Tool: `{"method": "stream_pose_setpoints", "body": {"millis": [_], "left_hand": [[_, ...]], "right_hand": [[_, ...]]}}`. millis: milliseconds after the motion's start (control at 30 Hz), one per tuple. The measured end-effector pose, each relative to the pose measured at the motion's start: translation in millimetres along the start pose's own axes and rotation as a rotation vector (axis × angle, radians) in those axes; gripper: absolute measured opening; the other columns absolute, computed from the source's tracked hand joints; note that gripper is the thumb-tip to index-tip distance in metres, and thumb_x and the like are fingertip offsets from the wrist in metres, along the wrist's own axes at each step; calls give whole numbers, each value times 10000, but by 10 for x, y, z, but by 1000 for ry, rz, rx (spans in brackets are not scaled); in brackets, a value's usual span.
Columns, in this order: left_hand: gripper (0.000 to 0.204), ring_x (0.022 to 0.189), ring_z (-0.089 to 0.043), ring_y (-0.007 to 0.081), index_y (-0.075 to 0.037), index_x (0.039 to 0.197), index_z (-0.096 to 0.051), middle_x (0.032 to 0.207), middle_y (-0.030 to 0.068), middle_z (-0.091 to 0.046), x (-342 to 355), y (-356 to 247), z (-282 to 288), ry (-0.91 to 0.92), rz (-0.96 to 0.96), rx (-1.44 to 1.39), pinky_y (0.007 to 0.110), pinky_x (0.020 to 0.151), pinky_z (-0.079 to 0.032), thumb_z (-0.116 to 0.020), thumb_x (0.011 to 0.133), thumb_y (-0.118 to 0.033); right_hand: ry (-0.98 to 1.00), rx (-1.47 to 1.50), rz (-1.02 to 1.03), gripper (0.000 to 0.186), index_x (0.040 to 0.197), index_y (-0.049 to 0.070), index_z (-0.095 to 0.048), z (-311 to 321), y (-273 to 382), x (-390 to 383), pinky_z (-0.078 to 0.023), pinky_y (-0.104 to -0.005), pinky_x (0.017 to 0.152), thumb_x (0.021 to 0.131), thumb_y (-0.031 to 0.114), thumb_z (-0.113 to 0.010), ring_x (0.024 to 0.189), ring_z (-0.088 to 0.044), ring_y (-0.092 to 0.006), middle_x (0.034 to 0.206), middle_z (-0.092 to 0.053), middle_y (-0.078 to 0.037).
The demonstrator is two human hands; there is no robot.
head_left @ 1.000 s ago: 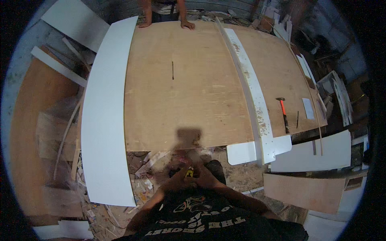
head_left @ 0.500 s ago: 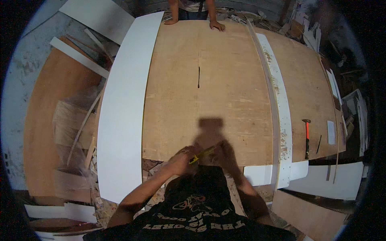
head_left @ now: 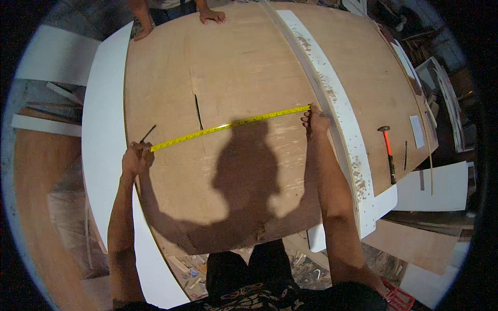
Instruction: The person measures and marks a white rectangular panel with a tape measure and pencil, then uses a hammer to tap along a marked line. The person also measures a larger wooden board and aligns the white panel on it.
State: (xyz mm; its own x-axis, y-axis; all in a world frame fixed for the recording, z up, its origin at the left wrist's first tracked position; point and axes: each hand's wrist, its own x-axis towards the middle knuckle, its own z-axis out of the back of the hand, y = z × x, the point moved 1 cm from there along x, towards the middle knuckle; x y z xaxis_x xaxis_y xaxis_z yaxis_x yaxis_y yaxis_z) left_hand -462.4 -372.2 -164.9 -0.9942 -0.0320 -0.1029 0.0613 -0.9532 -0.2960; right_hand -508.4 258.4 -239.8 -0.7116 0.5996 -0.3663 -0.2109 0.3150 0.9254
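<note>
A yellow tape measure [head_left: 228,126] is pulled out across a large light-brown wooden board [head_left: 233,78]. My left hand [head_left: 136,157] is closed on its left end, beside the white strip panel [head_left: 106,98]. A thin dark stick, perhaps a pencil [head_left: 148,133], pokes up from that hand. My right hand [head_left: 318,122] grips the tape's right end, close to the long raised strip [head_left: 317,85]. The tape's case cannot be made out in either hand. A narrow dark slit or mark [head_left: 197,111] shows on the board above the tape.
Across the board, another person's hands [head_left: 212,16] rest on its far edge. A hammer with an orange and black handle [head_left: 389,155] lies at the right, near a dark thin stick [head_left: 405,155] and a small white rectangle [head_left: 416,131]. Scraps litter the floor [head_left: 306,259].
My hands have moved apart and forward, stretching the tape across the board. The view has shifted right, so the board and the other person appear farther left.
</note>
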Motion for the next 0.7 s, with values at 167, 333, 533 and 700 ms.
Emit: {"method": "stream_pose_setpoints", "body": {"millis": [167,333,533,700], "left_hand": [[269,973,-697,365,-97,1065,-786,1035,161,-707,181,-214,-330,-179,-86,37,492,842,-562,-638,988,-309],[201,955,-692,289,-113,1029,-804,1013,111,-722,164,-414,-367,-182,-80,86,424,824,-570,-659,977,-242],[225,943,-677,313,-101,1019,-791,992,125,-717,160,-418,-374,-176,-37,42,433,818,-555,-653,978,-274],[227,940,-674,324,-100,1003,-791,970,110,-717,139,-424,-490,-231,-37,23,438,815,-551,-661,969,-284]], "right_hand": [[-37,-33,231,466,1315,-44,-561,323,-23,-308,-573,-325,602,993,255,-717,699,-659,-223,921,-680,-146],[-6,-682,606,345,1342,-11,-594,1546,293,-865,-574,-331,849,1051,174,-618,990,-677,-223,1159,-703,-154],[-212,-1301,816,367,1341,-14,-620,2209,402,-639,-540,-388,912,1066,228,-601,1086,-646,-260,1267,-672,-163],[-2,-1203,739,511,1331,-51,-605,2058,206,-502,-508,-447,968,1037,366,-626,1162,-625,-368,1179,-653,-208]]}}
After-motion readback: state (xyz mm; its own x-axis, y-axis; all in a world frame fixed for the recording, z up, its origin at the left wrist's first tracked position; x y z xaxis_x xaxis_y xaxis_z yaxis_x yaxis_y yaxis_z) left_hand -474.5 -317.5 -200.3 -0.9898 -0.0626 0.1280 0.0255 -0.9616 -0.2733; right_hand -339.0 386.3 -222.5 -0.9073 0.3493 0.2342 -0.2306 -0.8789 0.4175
